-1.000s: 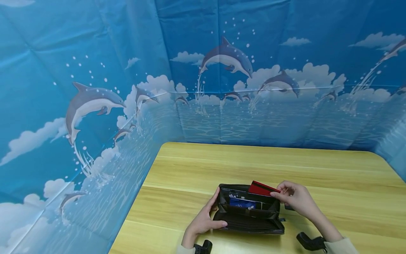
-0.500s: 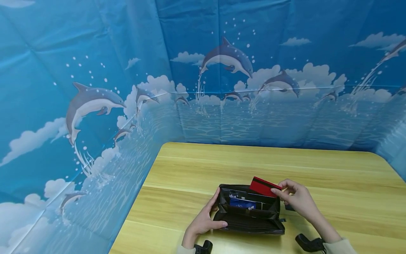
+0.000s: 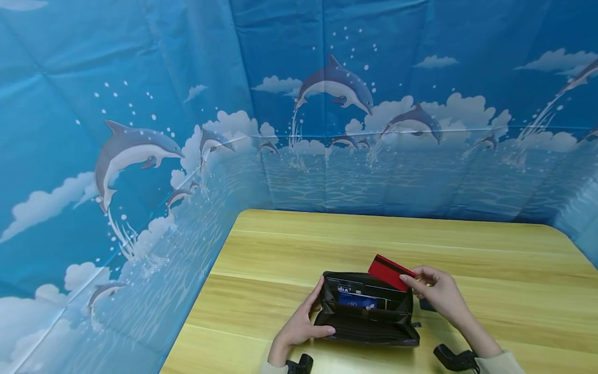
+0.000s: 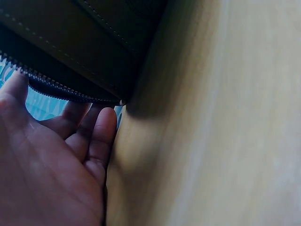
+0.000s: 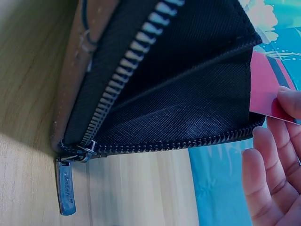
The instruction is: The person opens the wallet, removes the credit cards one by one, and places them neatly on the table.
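Note:
A black zip wallet (image 3: 365, 310) lies open on the wooden table (image 3: 467, 244) near its front edge. Cards show in its slots, one blue (image 3: 357, 301). My left hand (image 3: 303, 322) grips the wallet's left end (image 4: 80, 52), thumb on the near edge, fingers behind. My right hand (image 3: 436, 293) pinches a red card with a dark stripe (image 3: 390, 272) just above the wallet's right rear corner; the card (image 5: 268, 87) is tilted and mostly out of the wallet. The right wrist view shows the wallet's zip teeth and metal pull (image 5: 67, 184).
Blue dolphin-print sheeting (image 3: 140, 156) walls the table at the left, back and right. A small dark object (image 3: 426, 305) lies on the table under my right hand. Black wrist camera mounts (image 3: 455, 358) show at the bottom edge.
My right hand has lifted the red card a little higher and further out of the wallet. The left hand and the wallet have stayed put.

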Tool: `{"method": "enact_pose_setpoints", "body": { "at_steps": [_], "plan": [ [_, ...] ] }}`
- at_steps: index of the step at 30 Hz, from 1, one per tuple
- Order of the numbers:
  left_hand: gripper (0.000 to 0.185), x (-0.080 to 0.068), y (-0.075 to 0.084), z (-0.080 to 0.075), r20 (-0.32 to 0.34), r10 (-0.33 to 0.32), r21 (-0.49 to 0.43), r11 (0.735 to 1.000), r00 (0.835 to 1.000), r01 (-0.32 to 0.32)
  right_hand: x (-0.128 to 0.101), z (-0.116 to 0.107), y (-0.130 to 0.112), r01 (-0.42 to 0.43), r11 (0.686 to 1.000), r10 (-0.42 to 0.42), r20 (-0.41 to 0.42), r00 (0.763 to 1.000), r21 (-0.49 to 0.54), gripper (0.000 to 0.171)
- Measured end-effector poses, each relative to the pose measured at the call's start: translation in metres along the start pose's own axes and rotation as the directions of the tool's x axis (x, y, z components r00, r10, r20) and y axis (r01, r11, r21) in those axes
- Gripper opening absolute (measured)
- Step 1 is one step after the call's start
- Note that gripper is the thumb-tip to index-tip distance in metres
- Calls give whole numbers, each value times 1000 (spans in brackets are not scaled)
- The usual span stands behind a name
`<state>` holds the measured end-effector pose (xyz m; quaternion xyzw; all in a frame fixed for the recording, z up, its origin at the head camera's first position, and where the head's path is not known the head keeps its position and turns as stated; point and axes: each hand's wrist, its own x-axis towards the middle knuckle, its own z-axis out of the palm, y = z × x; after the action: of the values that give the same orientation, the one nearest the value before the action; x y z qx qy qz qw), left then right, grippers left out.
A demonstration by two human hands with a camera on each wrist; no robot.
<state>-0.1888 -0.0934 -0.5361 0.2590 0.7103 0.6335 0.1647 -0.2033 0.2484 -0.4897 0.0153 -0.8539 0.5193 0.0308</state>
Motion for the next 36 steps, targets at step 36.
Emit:
{"method": "enact_pose_setpoints", "body": {
  "at_steps": [36],
  "plan": [
    [103, -6, 3, -3, 15, -6, -15, 1000, 1000, 6, -9, -33, 24, 3, 964, 68, -257, 964, 267, 20]
  ]
}}
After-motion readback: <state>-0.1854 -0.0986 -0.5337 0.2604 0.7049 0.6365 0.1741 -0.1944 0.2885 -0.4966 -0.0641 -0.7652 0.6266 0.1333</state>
